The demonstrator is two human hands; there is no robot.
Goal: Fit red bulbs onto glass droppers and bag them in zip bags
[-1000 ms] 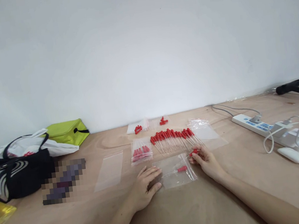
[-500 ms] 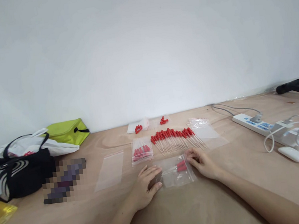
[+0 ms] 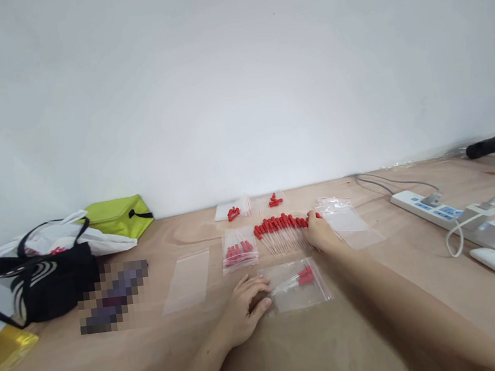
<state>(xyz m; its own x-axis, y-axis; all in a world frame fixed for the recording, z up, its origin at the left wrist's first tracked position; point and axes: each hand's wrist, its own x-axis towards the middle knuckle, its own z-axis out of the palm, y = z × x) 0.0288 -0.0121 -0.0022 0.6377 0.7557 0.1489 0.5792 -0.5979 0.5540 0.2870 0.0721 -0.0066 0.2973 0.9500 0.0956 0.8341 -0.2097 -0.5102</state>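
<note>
Nearest us, our left hand (image 3: 246, 308) lies half open on the table (image 3: 289, 353), thumb apart from the fingers, fingertips at the left edge of a clear bag (image 3: 288, 305); it grips nothing, and seems placed there to steady the bag. The bag lies flat, its seal strip on the right, probably to leave that end within our right hand's reach. The red-headed sticks (image 3: 305, 275) inside run roughly left to right, heads towards the strip, stems towards our left hand.

Beyond, our right hand (image 3: 322, 235) has its fingers bent in at the right end of the stick row (image 3: 278, 223); we cannot tell whether they have hold of one. The row's heads point away from us, stems nearer and slanting rightwards, likely spread for easy picking. Left of it, a filled packet (image 3: 231, 238) has its heads towards us.
</note>
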